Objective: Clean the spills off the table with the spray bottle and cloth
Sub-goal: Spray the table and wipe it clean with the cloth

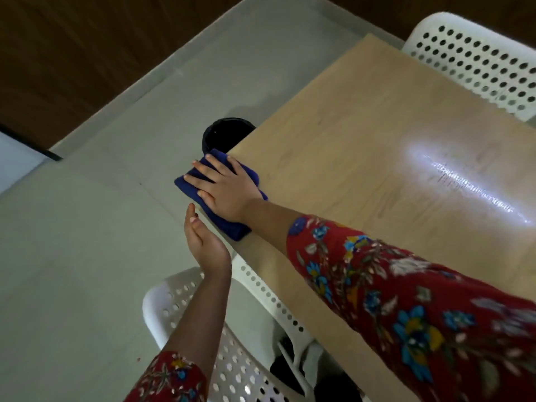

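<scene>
Head view shows the right-hand fingers (pixel 203 171) straight and spread, pressed flat on the blue cloth (pixel 229 227); they neither pinch it nor curl round it. The right hand (pixel 224 188) pins the folded cloth at a corner of the bench (pixel 348 134), and part of the cloth overhangs the edge. The left hand (pixel 204 242) sits just beside that edge, below the cloth, palm up and loosely cupped, holding nothing. We judge that it is placed to catch whatever is wiped off.

A black bin (pixel 220 130) stands on the floor under the corner. A wet streaked sheen (pixel 464 184) lies further along the bench. We do not see the spray bottle.

We judge the cloth light, soft and limp, so it will sag where unsupported. Press it with a flat palm over its middle, or pinch 1 folded edge to lift it.
</scene>
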